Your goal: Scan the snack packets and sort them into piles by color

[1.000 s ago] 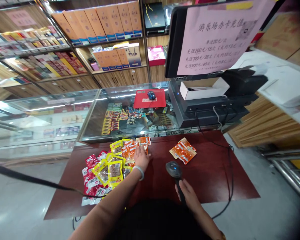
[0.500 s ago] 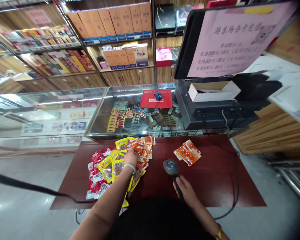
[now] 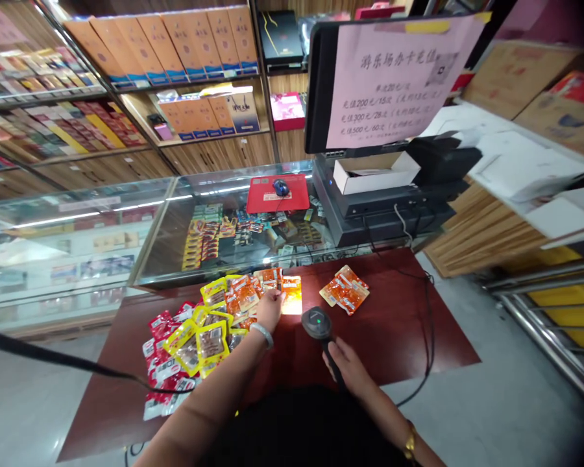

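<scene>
My left hand (image 3: pixel 269 308) holds an orange snack packet (image 3: pixel 291 294) by its edge, just right of a heap of red, yellow and orange snack packets (image 3: pixel 199 337) on the dark red table (image 3: pixel 403 337). My right hand (image 3: pixel 348 366) grips the handle of a black barcode scanner (image 3: pixel 317 324), whose head points at the lit-up packet. A small stack of orange packets (image 3: pixel 344 290) lies apart to the right of the scanner.
A glass display counter (image 3: pixel 175 220) with a red mouse pad (image 3: pixel 272 193) and mouse stands behind the table. A monitor with a pink paper sign (image 3: pixel 394 78) sits at the right over a white box (image 3: pixel 374 174). Shelves of boxed goods (image 3: pixel 165 45) fill the back wall. The scanner cable (image 3: pixel 425 324) trails right.
My left hand has drawn one orange packet out of the heap to the right, in front of the scanner. The scanner now lights the packet and its indicator went from blue to green.
</scene>
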Demonstrator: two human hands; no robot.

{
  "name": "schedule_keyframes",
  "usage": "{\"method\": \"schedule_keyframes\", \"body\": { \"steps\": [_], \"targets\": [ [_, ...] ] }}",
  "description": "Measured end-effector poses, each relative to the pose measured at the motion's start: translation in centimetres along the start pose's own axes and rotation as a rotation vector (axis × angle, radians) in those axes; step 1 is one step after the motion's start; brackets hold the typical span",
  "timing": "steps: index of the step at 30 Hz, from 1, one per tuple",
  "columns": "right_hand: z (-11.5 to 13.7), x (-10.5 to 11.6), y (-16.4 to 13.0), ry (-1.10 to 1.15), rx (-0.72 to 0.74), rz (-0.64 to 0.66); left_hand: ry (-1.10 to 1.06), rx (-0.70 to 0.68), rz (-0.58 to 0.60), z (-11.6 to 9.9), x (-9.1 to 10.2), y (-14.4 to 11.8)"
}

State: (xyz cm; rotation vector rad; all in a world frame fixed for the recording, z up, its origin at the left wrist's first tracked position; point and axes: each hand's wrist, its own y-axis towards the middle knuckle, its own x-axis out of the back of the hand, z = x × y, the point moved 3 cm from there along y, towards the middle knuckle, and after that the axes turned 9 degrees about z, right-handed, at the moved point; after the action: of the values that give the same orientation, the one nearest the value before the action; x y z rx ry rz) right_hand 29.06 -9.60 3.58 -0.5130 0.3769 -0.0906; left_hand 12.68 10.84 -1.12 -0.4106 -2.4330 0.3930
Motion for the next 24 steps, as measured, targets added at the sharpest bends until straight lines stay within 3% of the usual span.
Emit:
{"method": "schedule_keyframes", "body": {
  "steps": [5, 9, 11, 12, 15, 19, 21, 24],
  "targets": [
    [-0.7, 0.9, -0.6, 0.031, -0.022, -0.035, -0.117, 0.038, 0.103, -1.3, -2.7, 0.2],
    [-1.2, 1.2, -0.7, 0.022, -0.056, -0.034, -0.415, -0.090, 0.400, -4.1, -6.9, -0.4],
    [-1.3, 1.2, -0.6, 0.013, -0.073, -0.034, -0.436, -0.141, 0.453, -4.7, -7.6, -0.5],
    [-1.4, 1.3, -0.6, 0.014, -0.082, -0.036, -0.399, -0.155, 0.425, -4.5, -7.1, -0.4],
    [-1.5, 1.2, -0.3, 0.032, -0.101, -0.041, -0.123, -0.122, 0.194, -2.3, -2.5, 0.2],
    [-1.4, 1.1, 0.0, 0.051, -0.116, -0.066, 0.390, 0.187, -0.193, 2.7, 7.1, 0.8],
    [-1.2, 0.9, 0.1, 0.039, -0.126, -0.051, 0.527, 0.327, -0.212, 4.7, 10.5, 0.8],
    [-1.0, 0.5, 0.2, 0.003, -0.153, -0.020, 0.620, 0.366, -0.125, 6.1, 12.6, 0.8]
  ]
}}
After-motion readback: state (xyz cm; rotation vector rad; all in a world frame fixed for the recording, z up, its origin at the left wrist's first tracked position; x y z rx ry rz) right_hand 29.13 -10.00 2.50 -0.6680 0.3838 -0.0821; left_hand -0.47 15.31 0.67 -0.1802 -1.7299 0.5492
